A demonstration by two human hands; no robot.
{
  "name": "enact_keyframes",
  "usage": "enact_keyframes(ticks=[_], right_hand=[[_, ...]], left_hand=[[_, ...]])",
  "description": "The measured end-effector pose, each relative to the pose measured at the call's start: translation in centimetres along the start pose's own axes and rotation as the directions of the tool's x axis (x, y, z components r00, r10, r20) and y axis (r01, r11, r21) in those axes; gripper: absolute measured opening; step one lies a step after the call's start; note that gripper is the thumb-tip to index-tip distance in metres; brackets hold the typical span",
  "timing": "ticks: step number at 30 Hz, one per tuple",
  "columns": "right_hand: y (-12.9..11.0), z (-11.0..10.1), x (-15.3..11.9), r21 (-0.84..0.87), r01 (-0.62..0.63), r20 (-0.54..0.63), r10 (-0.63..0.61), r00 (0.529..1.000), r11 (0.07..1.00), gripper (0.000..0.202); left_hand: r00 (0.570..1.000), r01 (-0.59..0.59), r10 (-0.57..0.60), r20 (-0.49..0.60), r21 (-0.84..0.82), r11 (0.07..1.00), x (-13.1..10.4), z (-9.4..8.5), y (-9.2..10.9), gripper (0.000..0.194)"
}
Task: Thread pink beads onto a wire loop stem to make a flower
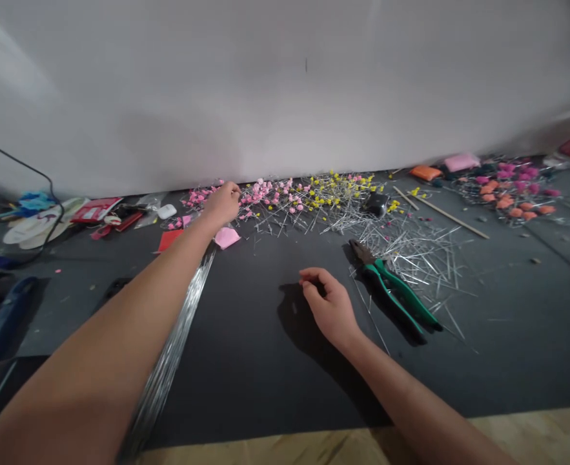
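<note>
My left hand (223, 205) reaches to the back of the table, at the pile of pink-tipped wire pieces (270, 192). Its fingers are curled in; whether anything is between them is hidden. My right hand (330, 307) hovers over the dark tabletop (246, 336), thumb and fingertips drawn together in a pinch. Too little shows to name anything there. To its right lie pliers with green and black handles (394, 290), partly on loose cut wires (425, 258). Under my left forearm runs a bundle of long straight wires (181, 342). A pink clay packet (227, 237) sits near my left wrist.
Yellow-tipped wires (337, 190) continue the pile rightward. Orange-tipped and magenta-tipped wires (512, 194), an orange packet (425, 172) and a wooden stick (452, 216) lie at right. At left are a red packet (95, 210) and a black cable (47, 177). A pale wall (285, 97) stands behind.
</note>
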State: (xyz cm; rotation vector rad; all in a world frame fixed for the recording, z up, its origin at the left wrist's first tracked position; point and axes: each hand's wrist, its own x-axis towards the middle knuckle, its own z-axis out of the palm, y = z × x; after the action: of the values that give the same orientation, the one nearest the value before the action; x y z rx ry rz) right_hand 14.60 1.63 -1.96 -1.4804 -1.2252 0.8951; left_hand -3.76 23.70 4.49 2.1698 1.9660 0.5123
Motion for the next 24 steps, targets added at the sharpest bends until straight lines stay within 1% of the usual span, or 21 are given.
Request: enact_keyframes(ticks=[2,6,9,11,14,17,20,22,24], right_hand=[[0.0,0.1,0.1,-0.034,-0.001,0.000,0.001,1.000,0.999,0.018],[-0.2,0.2,0.3,-0.106,0.051,0.001,-0.051,0.999,0.993,0.018],[-0.4,0.1,0.4,-0.146,0.074,0.011,-0.073,0.997,0.986,0.017],[-0.5,0.1,0.3,-0.160,0.086,0.021,-0.084,0.996,0.983,0.017],[-0.5,0.1,0.4,-0.167,0.112,0.034,-0.108,0.994,0.980,0.017],[-0.4,0.2,0.4,-0.167,0.126,0.033,-0.122,0.992,0.978,0.017],[-0.3,0.2,0.4,-0.172,0.123,0.032,-0.119,0.992,0.977,0.017],[-0.1,0.2,0.3,-0.173,0.123,0.036,-0.119,0.992,0.977,0.017],[0.1,0.2,0.3,-0.165,0.127,0.042,-0.121,0.992,0.978,0.017]], left_hand=[[0.999,0.029,-0.029,-0.021,-0.003,1.000,1.0,0.6,0.3,0.026],[0.997,0.063,-0.063,-0.052,0.001,0.998,2.4,1.6,0.3,0.025],[0.995,0.050,-0.050,-0.087,0.003,0.999,3.1,1.9,-0.3,0.026],[0.995,0.026,-0.025,-0.096,0.003,1.000,3.3,1.8,-0.8,0.026],[0.994,-0.003,0.005,-0.108,0.022,1.000,2.9,1.1,-1.5,0.028],[0.990,0.005,0.001,-0.138,0.043,0.999,1.8,-0.4,-2.4,0.031],[0.986,0.004,0.008,-0.168,0.069,0.998,0.6,-2.1,-3.8,0.032],[0.989,-0.008,0.020,-0.150,0.083,0.997,-0.2,-2.9,-5.1,0.033],[0.997,-0.029,0.034,-0.064,0.077,0.997,-0.9,-3.3,-6.5,0.036]])
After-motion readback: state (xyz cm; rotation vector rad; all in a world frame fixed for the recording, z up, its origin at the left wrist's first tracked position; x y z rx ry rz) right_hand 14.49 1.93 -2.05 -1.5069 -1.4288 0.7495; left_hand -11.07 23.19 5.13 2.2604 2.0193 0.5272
